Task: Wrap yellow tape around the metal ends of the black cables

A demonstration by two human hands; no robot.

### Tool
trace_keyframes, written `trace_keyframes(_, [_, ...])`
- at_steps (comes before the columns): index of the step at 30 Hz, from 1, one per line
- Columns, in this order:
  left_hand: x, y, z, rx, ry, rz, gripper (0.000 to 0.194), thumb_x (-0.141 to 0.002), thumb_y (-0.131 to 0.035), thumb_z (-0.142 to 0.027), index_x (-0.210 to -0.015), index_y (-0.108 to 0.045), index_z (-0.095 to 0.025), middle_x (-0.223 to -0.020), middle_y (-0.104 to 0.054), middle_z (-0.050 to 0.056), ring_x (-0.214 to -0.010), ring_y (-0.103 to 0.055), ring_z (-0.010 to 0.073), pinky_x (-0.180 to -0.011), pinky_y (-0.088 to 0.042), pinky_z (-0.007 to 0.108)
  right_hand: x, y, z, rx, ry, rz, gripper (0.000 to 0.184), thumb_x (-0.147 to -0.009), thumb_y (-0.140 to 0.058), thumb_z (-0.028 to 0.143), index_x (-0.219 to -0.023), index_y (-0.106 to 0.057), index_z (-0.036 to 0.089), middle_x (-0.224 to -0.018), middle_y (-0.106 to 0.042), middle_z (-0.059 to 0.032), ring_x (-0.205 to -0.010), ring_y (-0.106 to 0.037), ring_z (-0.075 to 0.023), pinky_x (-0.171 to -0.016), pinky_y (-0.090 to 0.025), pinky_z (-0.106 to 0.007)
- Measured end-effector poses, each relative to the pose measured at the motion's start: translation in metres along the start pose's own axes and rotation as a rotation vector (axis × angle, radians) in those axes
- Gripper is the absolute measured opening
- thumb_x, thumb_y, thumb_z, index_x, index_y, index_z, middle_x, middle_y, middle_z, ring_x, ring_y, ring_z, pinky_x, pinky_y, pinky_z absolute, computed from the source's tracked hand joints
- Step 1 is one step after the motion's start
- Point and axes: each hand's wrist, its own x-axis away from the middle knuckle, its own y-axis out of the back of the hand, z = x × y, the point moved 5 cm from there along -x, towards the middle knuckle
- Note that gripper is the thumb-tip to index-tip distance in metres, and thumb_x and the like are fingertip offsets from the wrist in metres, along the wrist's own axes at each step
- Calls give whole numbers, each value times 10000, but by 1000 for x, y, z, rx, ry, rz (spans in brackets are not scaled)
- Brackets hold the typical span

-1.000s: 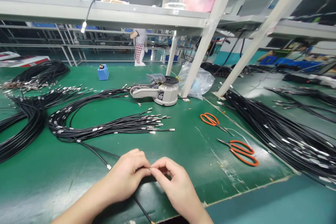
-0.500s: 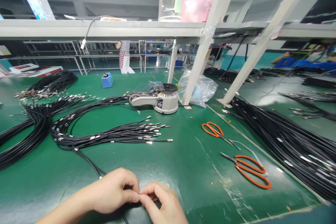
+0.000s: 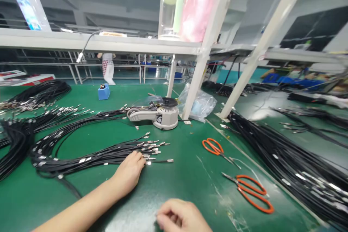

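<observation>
The black cable bundle [image 3: 111, 156] lies at the fingertips of the left hand [image 3: 129, 170], near its metal connectors [image 3: 155, 151], whether gripped I cannot tell, while the right hand [image 3: 181, 215], well apart from it, curls its fingers loosely inward.

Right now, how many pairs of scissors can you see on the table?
2. The farther scissors lie right of the grey machine; the nearer scissors lie right of the right hand. More could be hidden under the black cables.
</observation>
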Motion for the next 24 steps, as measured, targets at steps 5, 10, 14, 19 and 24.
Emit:
trace_keyframes(5, [-12, -11, 3, -77, 7, -100, 344, -869, -323, -68, -776, -641, -161, -789, -624, 82, -784, -566, 220, -754, -472, 374, -50, 102, 19, -6, 4, -304, 190, -795, -575, 249, -641, -655, 173, -590, -629, 19, -563, -560, -123, -555, -419, -215])
trace_keyframes(10, [-6, -15, 2, -182, -65, -209, 329, -798, -370, -3, -842, -645, -179, -890, -662, 73, -845, -586, 221, -788, -462, 359, -141, 190, 37, 18, -62, -537, 115, -869, -564, 229, -909, -646, 158, -880, -660, -32, -778, -612, -160, -706, -496, -294])
trace_keyframes(14, [4, -19, 7, -180, -222, -312, 235, -842, -429, -84, -901, -619, -210, -894, -673, 48, -815, -604, 204, -788, -471, 324, -193, 231, 40, -45, -201, -597, 252, -901, -552, 296, -1115, -574, 163, -1141, -596, -72, -936, -613, -202, -785, -525, -395])
trace_keyframes(19, [1, -23, 19, -83, -242, -335, 152, -862, -481, -150, -862, -604, -238, -844, -671, 15, -748, -616, 177, -662, -478, 261, -210, 242, 35, -177, -335, -565, 287, -910, -537, 301, -1158, -551, 157, -1160, -586, -79, -957, -612, -210, -800, -521, -408])
trace_keyframes(24, [-10, -28, 19, -81, -207, -251, 232, -784, -472, -46, -830, -620, -220, -838, -664, 29, -766, -617, 199, -713, -481, 296, -218, 236, 37, -280, -336, -551, 285, -972, -396, 271, -1137, -569, 115, -1167, -570, -71, -961, -611, -183, -825, -497, -363])
